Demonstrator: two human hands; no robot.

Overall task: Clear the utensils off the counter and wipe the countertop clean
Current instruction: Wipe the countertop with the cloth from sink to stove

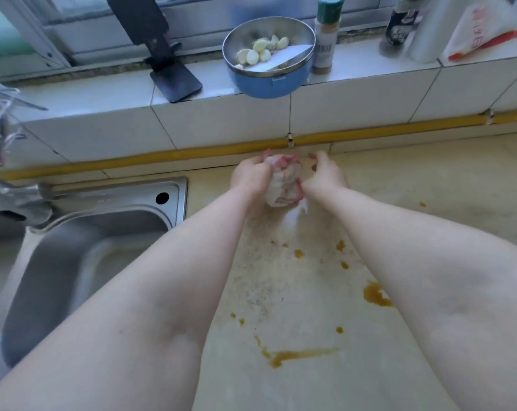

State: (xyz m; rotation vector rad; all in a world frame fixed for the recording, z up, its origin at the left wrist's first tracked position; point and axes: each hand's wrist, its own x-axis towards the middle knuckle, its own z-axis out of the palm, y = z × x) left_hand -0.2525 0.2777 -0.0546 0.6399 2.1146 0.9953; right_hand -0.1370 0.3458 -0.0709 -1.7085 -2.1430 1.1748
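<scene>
A bunched white and pink cloth [282, 182] is squeezed between both my hands above the far part of the beige countertop [429, 185]. My left hand [250, 176] grips its left side and my right hand [325, 176] grips its right side. Something pale, like water, falls from the cloth onto the counter just below. Brown sauce stains [376, 295] and a long smear [296, 354] mark the counter nearer to me.
A steel sink [82, 262] with a tap [17, 200] lies at the left. On the tiled sill stand a blue bowl [269, 84] of garlic with a knife blade in it, a phone stand [162, 51], a spice jar [325, 34] and a dark bottle [399, 22].
</scene>
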